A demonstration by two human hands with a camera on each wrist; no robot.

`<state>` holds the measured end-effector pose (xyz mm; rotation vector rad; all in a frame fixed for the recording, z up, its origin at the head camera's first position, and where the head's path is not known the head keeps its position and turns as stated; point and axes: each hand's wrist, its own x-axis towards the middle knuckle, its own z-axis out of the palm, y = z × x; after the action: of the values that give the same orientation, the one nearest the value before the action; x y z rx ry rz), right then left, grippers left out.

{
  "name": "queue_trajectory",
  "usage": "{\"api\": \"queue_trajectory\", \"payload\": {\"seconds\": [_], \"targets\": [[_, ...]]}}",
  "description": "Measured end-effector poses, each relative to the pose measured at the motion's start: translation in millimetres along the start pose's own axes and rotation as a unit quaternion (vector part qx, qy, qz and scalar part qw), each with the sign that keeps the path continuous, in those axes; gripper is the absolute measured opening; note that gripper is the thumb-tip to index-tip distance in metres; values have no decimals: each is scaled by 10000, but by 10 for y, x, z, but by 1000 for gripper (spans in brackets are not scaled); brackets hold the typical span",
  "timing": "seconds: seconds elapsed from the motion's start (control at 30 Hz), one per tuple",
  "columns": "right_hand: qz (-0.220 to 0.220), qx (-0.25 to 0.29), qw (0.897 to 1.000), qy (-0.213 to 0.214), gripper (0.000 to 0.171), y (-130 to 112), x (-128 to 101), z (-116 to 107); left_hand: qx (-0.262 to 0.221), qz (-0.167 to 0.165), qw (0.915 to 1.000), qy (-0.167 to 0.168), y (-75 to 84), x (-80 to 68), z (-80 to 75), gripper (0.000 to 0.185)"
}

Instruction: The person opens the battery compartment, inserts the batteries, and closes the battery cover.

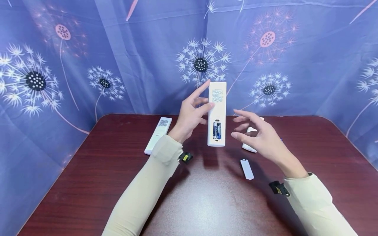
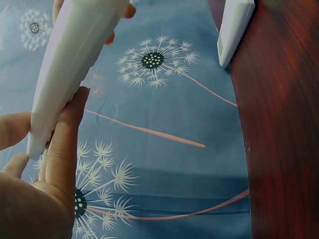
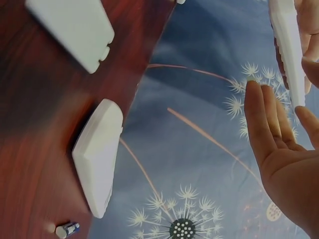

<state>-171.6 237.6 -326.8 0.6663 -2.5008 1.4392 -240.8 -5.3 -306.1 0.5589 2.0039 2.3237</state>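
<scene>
My left hand grips a white remote control upright above the table, its back towards the head camera. Printed text covers the upper back. Lower down, the uncovered battery compartment holds blue-and-silver batteries. The thumb presses on the back near the left edge. To the right of the remote, my right hand hovers with its fingers spread and slightly bent, holding nothing. Below that hand, a white battery cover lies on the table. In the right wrist view the remote appears edge-on, apart from the right hand.
Another white remote lies on the dark red table, left of the left forearm. A third one, partly hidden by the right hand in the head view, lies near a loose battery. Behind hangs a blue dandelion-patterned cloth.
</scene>
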Motion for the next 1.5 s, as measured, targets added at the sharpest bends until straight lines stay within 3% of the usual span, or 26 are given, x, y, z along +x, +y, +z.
{"api": "queue_trajectory", "payload": {"seconds": [0.4,0.87,1.0,1.2,1.33,1.5], "targets": [[23,-377,9985,-408,68,83,-148,-88,-110,-10,9999,21,4,8,20,69],[-28,-906,9871,-1317,65,231,-264,-160,-66,-74,9999,31,-11,-5,19,68],[231,-1108,9774,-1784,63,271,-263,-180,-60,-79,9999,65,-22,2,20,68],[854,-964,9615,-2429,66,336,-276,-188,-87,4,9999,81,-40,19,22,69],[1111,-802,9531,-2699,64,366,-287,-177,-96,5,9999,89,-39,21,23,69],[1232,-544,9502,-2810,57,405,-295,-164,-89,-6,9999,92,-40,24,20,69]]}}
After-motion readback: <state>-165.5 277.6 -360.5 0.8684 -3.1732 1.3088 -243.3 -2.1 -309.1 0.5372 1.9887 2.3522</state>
